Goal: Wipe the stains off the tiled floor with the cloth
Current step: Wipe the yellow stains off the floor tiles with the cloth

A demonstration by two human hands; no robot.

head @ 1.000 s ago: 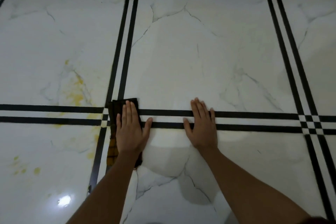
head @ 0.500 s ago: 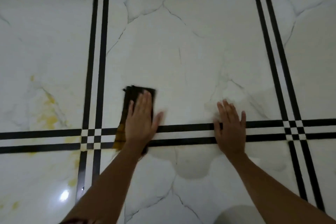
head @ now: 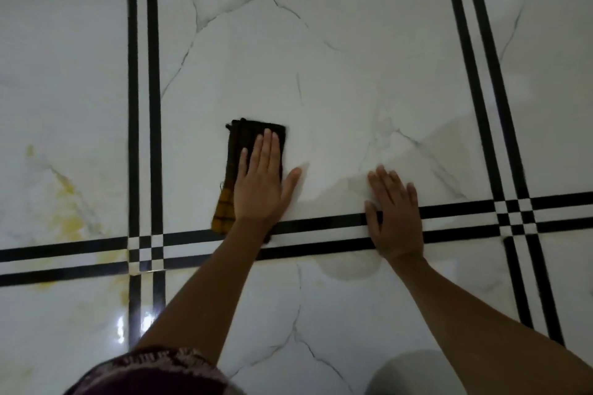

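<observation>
Cloth pinned flat under left hand, sticking out at 12 and 9 o'clock of fingers. Fingers extended, together, thumb splayed. Right hand flat on floor, fingers slightly apart.

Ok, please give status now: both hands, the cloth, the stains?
Left hand flat on dark folded cloth. Right hand bare, braced on white tiled floor. Yellow stains at left, untouched. Nothing in the way.

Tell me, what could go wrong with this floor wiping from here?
The cloth under the left hand sits on a tile that looks clean, while the yellow stains lie across the black stripes, so they may get missed. The right hand braces flat on glossy floor beside a damp-looking patch and could slip.
</observation>
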